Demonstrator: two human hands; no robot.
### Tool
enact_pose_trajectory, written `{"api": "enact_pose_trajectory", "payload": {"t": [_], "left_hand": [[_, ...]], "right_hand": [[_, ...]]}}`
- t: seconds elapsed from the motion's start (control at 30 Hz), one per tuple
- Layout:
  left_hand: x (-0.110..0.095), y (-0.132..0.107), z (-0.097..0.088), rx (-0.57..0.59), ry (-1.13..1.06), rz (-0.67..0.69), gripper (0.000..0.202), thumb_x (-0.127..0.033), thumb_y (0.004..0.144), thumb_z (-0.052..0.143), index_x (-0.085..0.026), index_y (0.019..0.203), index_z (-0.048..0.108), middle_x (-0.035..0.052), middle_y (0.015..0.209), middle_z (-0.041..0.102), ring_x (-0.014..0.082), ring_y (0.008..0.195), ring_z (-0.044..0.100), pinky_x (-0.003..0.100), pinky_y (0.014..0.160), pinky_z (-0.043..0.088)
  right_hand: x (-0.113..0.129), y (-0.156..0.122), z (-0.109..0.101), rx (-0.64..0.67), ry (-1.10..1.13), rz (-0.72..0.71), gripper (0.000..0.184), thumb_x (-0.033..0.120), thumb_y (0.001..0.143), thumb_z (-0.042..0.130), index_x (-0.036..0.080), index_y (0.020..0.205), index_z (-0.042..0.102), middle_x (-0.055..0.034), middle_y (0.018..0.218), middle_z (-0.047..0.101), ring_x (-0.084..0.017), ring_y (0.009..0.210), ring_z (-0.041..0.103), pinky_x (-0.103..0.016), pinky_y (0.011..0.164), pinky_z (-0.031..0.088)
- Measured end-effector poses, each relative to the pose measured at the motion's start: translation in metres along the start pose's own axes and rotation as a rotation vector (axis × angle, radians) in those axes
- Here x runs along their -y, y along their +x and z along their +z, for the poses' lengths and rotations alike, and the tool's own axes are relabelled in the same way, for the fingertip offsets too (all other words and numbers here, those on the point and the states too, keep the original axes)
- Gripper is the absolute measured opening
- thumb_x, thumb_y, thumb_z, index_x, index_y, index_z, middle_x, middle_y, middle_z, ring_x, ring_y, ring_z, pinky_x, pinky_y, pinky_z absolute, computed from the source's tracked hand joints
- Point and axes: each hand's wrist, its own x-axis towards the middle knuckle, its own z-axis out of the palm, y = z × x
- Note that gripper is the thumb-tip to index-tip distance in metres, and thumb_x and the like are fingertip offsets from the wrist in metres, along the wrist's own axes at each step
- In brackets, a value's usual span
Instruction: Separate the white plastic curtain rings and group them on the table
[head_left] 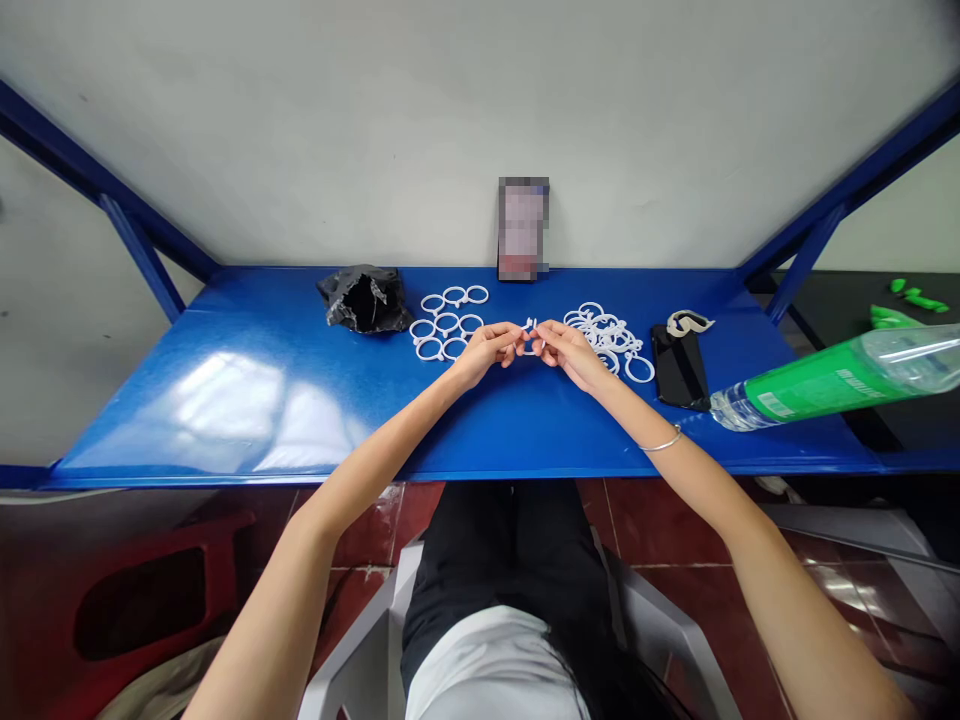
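Observation:
Both hands meet over the middle of the blue tabletop around one white plastic ring [529, 350], with small white tips showing above the fingers. My left hand [491, 350] pinches it from the left. From the other side, my right hand [568, 350] grips it with thumb and fingertips. The fingers cover much of the ring, so its joint is hard to make out. Beside my left hand, several white rings [447, 322] with small eyelets lie in rough rows. A tangled pile of similar white rings [600, 325] is just beyond my right hand.
A crumpled black plastic bag [367, 300] sits at the back left. One phone [523, 230] leans against the wall. To the right are a black phone [679, 365], a cream-coloured curved item [688, 322] and a green-labelled bottle [832, 380]. Blue frame bars flank the table [480, 430].

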Motion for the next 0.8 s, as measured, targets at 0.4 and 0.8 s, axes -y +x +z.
{"api": "enact_pose_trajectory", "payload": {"t": [0.4, 0.8], "left_hand": [[-0.0015, -0.0039, 0.0065, 0.130, -0.083, 0.000, 0.054, -0.060, 0.072, 0.078, -0.013, 0.063, 0.054, -0.0035, 0.056, 0.045, 0.0051, 0.052, 0.042, 0.019, 0.051, 0.036], [-0.0049, -0.0060, 0.0034, 0.223, -0.031, -0.061, 0.054, -0.059, 0.068, 0.081, -0.012, 0.061, 0.054, -0.0022, 0.057, 0.050, 0.0048, 0.050, 0.040, 0.021, 0.051, 0.034]], "right_hand": [[0.0055, -0.0016, 0.0028, 0.150, 0.177, 0.093, 0.049, 0.055, 0.064, 0.086, 0.017, 0.067, 0.055, 0.0074, 0.056, 0.042, -0.004, 0.048, 0.031, -0.021, 0.046, 0.023], [0.0056, -0.0031, -0.0001, 0.213, 0.079, 0.078, 0.049, 0.054, 0.064, 0.086, 0.016, 0.065, 0.055, 0.0070, 0.057, 0.045, -0.004, 0.050, 0.032, -0.022, 0.050, 0.024]]}}
